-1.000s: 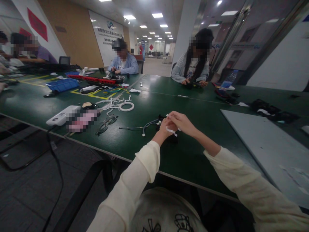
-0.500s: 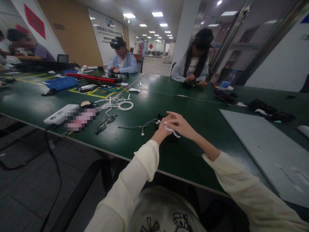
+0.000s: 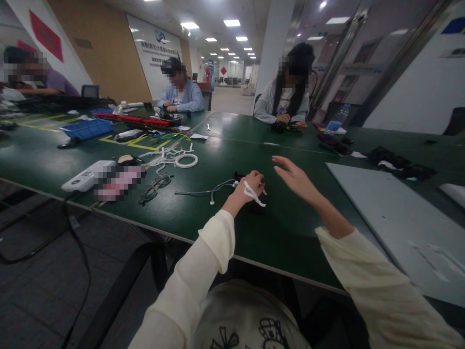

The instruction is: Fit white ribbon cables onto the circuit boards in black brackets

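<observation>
My left hand (image 3: pixel 249 191) is closed round a black object (image 3: pixel 240 175) on the green table (image 3: pixel 203 213), with most of that object hidden under the fingers. Across the back of this hand lies a white strip (image 3: pixel 255 194). A grey cable (image 3: pixel 218 186) with white connectors runs from beside the hand to the left over the table. My right hand (image 3: pixel 296 179) is raised to the right, fingers stretched and apart, with nothing in it and not touching the left.
Glasses (image 3: pixel 157 189), a white tape ring (image 3: pixel 186 161), a white power strip (image 3: pixel 88 175) and a blurred pink item (image 3: pixel 119 183) lie at the left. Behind them stands a blue tray (image 3: pixel 87 129). A grey board (image 3: pixel 392 223) covers the right side. Several people sit across the table.
My right hand has left the back of my left hand and moved right, its fingers spreading. My left hand stays at the black object, and its white strip is now uncovered.
</observation>
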`<state>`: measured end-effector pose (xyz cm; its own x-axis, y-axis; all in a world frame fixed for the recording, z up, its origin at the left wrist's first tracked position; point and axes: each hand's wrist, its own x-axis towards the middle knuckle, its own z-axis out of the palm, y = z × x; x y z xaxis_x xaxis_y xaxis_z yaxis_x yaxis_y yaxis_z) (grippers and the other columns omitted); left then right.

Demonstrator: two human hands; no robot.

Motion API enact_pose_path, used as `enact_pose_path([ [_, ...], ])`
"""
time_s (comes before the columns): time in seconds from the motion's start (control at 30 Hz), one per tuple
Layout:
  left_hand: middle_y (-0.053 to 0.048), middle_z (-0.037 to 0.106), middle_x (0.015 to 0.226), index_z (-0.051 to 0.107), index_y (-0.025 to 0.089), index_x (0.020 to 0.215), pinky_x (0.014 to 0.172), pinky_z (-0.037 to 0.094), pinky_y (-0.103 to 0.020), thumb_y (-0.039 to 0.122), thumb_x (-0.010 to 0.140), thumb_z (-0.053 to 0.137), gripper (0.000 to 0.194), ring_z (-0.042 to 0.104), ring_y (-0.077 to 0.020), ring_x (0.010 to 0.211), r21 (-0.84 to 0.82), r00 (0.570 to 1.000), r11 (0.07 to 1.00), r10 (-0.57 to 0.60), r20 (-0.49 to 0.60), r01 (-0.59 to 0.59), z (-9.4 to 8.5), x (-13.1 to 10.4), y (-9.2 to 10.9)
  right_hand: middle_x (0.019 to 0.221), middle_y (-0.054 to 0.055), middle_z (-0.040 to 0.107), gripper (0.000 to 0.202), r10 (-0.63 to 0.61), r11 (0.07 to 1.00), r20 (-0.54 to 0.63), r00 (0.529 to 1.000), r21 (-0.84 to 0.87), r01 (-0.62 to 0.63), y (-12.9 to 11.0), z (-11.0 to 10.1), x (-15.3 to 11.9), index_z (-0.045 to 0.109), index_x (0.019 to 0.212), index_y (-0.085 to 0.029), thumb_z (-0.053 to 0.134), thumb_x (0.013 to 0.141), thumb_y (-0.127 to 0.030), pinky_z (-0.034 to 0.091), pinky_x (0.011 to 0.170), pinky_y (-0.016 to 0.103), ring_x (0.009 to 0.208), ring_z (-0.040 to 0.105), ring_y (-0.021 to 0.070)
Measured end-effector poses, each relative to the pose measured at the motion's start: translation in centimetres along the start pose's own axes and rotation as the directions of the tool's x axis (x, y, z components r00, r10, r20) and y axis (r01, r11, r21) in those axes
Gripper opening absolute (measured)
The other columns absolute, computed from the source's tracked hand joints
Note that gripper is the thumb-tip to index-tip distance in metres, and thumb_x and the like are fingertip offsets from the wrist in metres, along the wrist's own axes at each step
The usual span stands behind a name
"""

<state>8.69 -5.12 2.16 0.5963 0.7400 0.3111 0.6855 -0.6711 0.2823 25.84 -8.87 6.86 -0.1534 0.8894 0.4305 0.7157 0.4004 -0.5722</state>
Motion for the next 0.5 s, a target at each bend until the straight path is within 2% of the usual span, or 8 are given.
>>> enact_pose_path([
  [0.1, -0.009, 0.048, 0.124, 0.049, 0.018, 0.118, 0.090, 0.045, -0.031, 0.038, 0.088, 0.042, 0.036, 0.054, -0.0186, 0.107, -0.027, 0.995, 0.996, 0.088, 0.046, -0.087, -0.8, -0.6, -0.5, 0.126, 0.013, 0.050, 0.046, 0.125, 0.948, -0.095, 0.988, -0.284, -0.147, 5.1, -3.6, -1.2, 0.049, 0.125, -0.018, 0.046, 0.084, -0.040, 0.034, 0.100, 0.044, 0.117, 0.045, 0.0257],
  [0.17, -0.010, 0.047, 0.126, 0.048, 0.020, 0.121, 0.093, 0.043, -0.034, 0.048, 0.086, 0.043, 0.046, 0.051, -0.0216, 0.113, -0.028, 0.994, 0.997, 0.074, 0.074, -0.073, -1.4, -1.1, -1.0, 0.127, 0.019, 0.047, 0.049, 0.281, 0.834, -0.184, 0.942, -0.438, -0.335, 8.9, -5.6, -2.9, 0.047, 0.127, -0.014, 0.045, 0.084, -0.038, 0.029, 0.099, 0.052, 0.122, 0.038, 0.0312],
  [0.27, -0.009, 0.048, 0.128, 0.048, 0.024, 0.123, 0.098, 0.038, -0.043, 0.062, 0.079, 0.045, 0.059, 0.045, -0.0263, 0.119, -0.001, 0.987, 1.000, 0.021, 0.157, -0.021, -2.3, -1.7, -2.0, 0.133, 0.025, 0.037, 0.055, 0.521, 0.593, -0.358, 0.774, -0.501, -0.631, 13.5, -7.7, -5.8, 0.043, 0.131, -0.014, 0.042, 0.085, -0.044, 0.021, 0.092, 0.066, 0.126, 0.025, 0.0426],
  [0.33, -0.009, 0.046, 0.132, 0.046, 0.026, 0.125, 0.100, 0.031, -0.052, 0.068, 0.075, 0.043, 0.065, 0.040, -0.0293, 0.123, 0.019, 0.973, 1.000, 0.005, 0.231, -0.009, -2.9, -2.0, -2.6, 0.132, 0.027, 0.038, 0.056, 0.603, 0.504, -0.404, 0.687, -0.474, -0.722, 15.5, -8.4, -7.3, 0.043, 0.132, -0.013, 0.039, 0.086, -0.044, 0.019, 0.089, 0.068, 0.125, 0.024, 0.0448],
  [0.37, -0.009, 0.043, 0.135, 0.044, 0.026, 0.127, 0.101, 0.029, -0.055, 0.070, 0.074, 0.043, 0.069, 0.038, -0.0308, 0.125, 0.020, 0.963, 1.000, 0.009, 0.270, -0.015, -3.1, -2.1, -2.9, 0.129, 0.028, 0.040, 0.055, 0.626, 0.485, -0.406, 0.666, -0.465, -0.740, 16.1, -8.5, -7.8, 0.044, 0.130, -0.012, 0.039, 0.086, -0.043, 0.019, 0.089, 0.068, 0.123, 0.026, 0.0448],
  [0.43, -0.010, 0.038, 0.139, 0.039, 0.027, 0.131, 0.101, 0.026, -0.057, 0.073, 0.070, 0.045, 0.077, 0.033, -0.0326, 0.128, 0.016, 0.950, 1.000, 0.018, 0.312, -0.024, -3.3, -2.2, -3.2, 0.125, 0.029, 0.044, 0.051, 0.639, 0.478, -0.388, 0.665, -0.477, -0.738, 17.0, -8.5, -8.3, 0.048, 0.126, -0.012, 0.038, 0.086, -0.042, 0.022, 0.087, 0.066, 0.119, 0.033, 0.0437],
  [0.5, -0.010, 0.037, 0.140, 0.037, 0.026, 0.133, 0.102, 0.026, -0.055, 0.072, 0.067, 0.050, 0.081, 0.032, -0.0329, 0.128, 0.015, 0.951, 1.000, 0.012, 0.310, -0.018, -3.2, -2.3, -3.4, 0.120, 0.029, 0.049, 0.049, 0.612, 0.493, -0.360, 0.704, -0.522, -0.696, 17.4, -8.3, -8.4, 0.051, 0.122, -0.012, 0.038, 0.086, -0.041, 0.027, 0.085, 0.062, 0.113, 0.040, 0.0416],
])
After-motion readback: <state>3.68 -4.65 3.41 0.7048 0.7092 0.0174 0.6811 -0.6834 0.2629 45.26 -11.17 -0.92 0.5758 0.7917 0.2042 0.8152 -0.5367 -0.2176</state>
